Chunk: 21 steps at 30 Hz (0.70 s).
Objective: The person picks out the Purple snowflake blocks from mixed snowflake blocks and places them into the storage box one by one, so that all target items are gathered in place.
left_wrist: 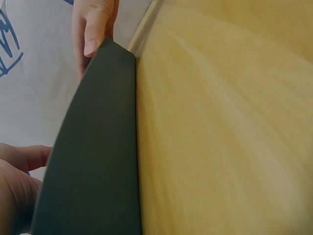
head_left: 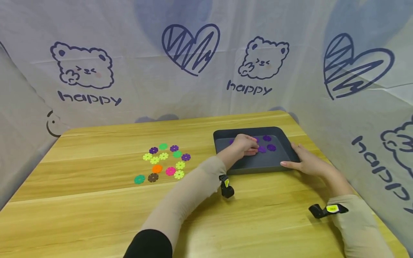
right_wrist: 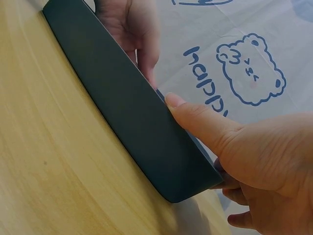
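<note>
A dark grey rectangular tray (head_left: 258, 170) lies toward the right of the table, with several purple notched discs (head_left: 271, 147) spread on its floor. My left hand (head_left: 242, 146) reaches over the front rim into the tray, its fingertips down right beside the purple discs. I cannot tell whether a disc is between those fingers. At the front right corner, my right hand (head_left: 303, 159) grips the tray. The right wrist view shows the thumb (right_wrist: 183, 105) on the rim and the other fingers partly hidden behind the corner.
Left of the tray, a loose group of notched discs lies on the wooden table (head_left: 96, 215): yellow (head_left: 164, 156), green, dark purple (head_left: 153, 150), orange (head_left: 157, 168), pink (head_left: 170, 171) and brown (head_left: 153, 177). A printed curtain (head_left: 145, 71) hangs behind and along the right.
</note>
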### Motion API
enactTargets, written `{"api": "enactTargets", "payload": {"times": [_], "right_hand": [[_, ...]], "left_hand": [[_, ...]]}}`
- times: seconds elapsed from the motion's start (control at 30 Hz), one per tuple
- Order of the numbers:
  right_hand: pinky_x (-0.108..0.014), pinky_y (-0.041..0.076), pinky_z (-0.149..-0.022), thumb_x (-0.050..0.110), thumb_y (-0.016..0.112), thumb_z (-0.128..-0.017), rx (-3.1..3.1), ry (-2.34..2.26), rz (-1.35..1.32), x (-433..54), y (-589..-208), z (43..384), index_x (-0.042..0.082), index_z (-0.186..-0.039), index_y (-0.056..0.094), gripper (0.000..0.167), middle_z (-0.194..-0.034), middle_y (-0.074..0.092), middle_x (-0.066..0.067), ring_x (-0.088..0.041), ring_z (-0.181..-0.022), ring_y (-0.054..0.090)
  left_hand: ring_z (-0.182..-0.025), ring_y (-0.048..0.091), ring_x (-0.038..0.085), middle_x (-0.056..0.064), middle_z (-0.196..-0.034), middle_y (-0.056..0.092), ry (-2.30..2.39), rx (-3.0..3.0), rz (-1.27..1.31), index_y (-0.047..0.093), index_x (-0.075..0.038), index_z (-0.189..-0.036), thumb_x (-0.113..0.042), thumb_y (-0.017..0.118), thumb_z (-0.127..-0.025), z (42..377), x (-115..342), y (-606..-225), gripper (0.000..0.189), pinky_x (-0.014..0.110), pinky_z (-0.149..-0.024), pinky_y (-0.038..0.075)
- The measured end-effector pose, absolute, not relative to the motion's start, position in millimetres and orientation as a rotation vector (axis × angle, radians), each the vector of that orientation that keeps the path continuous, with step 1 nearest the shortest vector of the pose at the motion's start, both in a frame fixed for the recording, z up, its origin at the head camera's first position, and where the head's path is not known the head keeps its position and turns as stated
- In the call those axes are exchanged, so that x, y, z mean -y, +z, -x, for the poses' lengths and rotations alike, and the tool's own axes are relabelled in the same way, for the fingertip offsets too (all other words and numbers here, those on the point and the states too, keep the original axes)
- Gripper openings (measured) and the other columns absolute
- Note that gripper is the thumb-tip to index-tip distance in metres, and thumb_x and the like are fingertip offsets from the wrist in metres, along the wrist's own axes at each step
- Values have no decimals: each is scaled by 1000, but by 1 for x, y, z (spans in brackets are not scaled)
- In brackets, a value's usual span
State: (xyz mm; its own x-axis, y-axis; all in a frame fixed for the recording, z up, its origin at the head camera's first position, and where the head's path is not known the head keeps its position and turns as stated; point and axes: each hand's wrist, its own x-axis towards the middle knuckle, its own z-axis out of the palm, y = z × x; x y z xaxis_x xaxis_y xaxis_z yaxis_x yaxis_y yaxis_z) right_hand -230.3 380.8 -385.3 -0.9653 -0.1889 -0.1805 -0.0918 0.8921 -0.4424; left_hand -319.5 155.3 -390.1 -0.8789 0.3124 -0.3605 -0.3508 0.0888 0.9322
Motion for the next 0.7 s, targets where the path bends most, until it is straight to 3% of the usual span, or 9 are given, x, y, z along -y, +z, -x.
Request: {"api": "enactTargets", "payload": {"times": [0.1,0.37,0.7], "right_hand": [[-71,15,-109,57,59,-90,-2838,-648,212,-381,-386,231,-13,-150,3,108,-148,3,-48,-65,-136,9],[-71,14,-109,55,60,-91,-2827,-682,224,-382,-385,230,-13,-150,1,108,-149,0,-48,-65,-137,6],[-72,14,-109,56,59,-91,-2823,-672,202,-382,-387,231,-12,-151,0,109,-149,0,-47,-64,-137,6]], "left_hand": [[-109,67,33,11,-102,70,1807,-1900,-44,61,4,-124,2,65,-88,318,-147,-386,36,42,-93,54],[-124,57,36,16,-127,62,1781,-1873,-256,60,-3,-121,-8,62,-94,305,-113,-359,28,46,-100,49],[-123,57,29,13,-137,57,1630,-2026,-444,59,-6,-124,-25,57,-99,294,-53,-335,31,48,-105,45]]}}
